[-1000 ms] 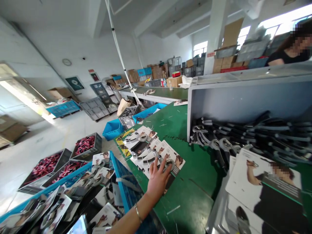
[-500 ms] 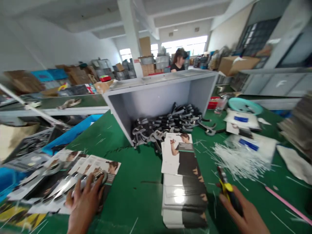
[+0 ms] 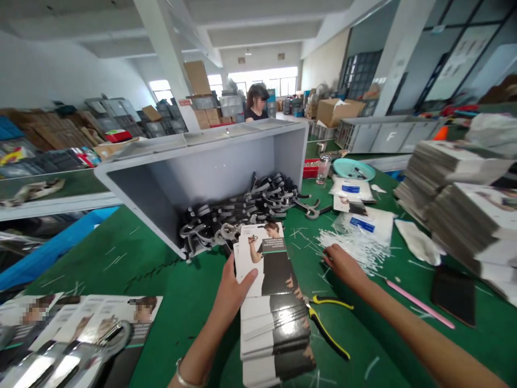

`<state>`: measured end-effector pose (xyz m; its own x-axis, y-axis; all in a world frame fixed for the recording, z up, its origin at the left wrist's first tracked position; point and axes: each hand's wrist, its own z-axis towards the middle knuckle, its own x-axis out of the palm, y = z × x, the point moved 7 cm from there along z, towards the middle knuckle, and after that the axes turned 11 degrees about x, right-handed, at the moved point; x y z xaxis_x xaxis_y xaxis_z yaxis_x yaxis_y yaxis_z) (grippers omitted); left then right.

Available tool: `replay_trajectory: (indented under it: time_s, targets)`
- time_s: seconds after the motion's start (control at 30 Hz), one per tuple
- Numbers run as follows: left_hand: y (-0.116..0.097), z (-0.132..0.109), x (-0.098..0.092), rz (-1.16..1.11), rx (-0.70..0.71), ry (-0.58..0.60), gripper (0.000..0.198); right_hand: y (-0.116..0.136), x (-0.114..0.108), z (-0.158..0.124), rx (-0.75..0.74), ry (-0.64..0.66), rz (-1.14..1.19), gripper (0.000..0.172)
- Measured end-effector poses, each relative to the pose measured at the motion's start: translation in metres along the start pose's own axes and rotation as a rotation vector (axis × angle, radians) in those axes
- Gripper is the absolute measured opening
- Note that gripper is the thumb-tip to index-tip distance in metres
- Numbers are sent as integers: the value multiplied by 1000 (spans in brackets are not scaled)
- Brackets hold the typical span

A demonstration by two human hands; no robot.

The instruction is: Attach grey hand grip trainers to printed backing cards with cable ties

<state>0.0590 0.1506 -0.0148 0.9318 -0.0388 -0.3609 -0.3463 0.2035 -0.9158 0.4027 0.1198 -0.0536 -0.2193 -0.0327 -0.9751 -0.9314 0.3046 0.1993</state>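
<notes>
My left hand [image 3: 238,285] grips the left edge of the top printed card [image 3: 274,264], its thumb lying over the card face. This card lies on a stack of similar cards [image 3: 258,337]. At the left end of a loose pile of thin white cable ties [image 3: 363,256], my right hand [image 3: 341,264] has its fingers pinched together on the tie ends; how many ties it holds is hidden. Yellow-and-black cutting pliers [image 3: 329,328] lie with handles spread, just right of the card stack. Carded pliers [image 3: 109,339] with grey handles rest at the lower left.
A grey crate [image 3: 226,167] lies on its side behind the cards, with many dark-handled pliers [image 3: 242,213] spilling from it. At right are a pink stick [image 3: 420,304], a black phone [image 3: 454,293] and tall card stacks [image 3: 444,178]. A person [image 3: 257,105] is beyond the crate.
My right hand has let go of the cutting pliers and moved to the cable ties. My left hand has left the carded pliers and taken hold of the top card. The view has turned right.
</notes>
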Motion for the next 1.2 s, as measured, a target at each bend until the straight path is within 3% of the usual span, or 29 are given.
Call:
replay_trajectory:
  time_s: [0.1,0.2,0.47,0.63,0.83,0.97,1.1,1.2]
  targets:
    - [1,-16,10,-135,-31,66,68,-11,13,36,117,39,-8,25]
    - [-1,-37,3,-184,-47,6,61,-14,18,51,135,93,43,30]
    - [-18,-58,-34,12,26,-208,53,-18,-10,53,63,188,458,21]
    - [-11,-68,-44,-298,-224,-267,70,-11,-8,49,39,217,714,22]
    - [11,-78,-40,-436,-309,-251,70,2,-12,52,20,224,873,31]
    - [16,-81,-38,-438,-331,-243,68,4,-21,50,51,186,918,32]
    - [3,-77,-40,-474,-275,-215,60,8,-49,47,65,23,1017,31]
    - [-4,-72,-42,-511,-214,-217,53,41,-75,37,3,-55,1159,28]
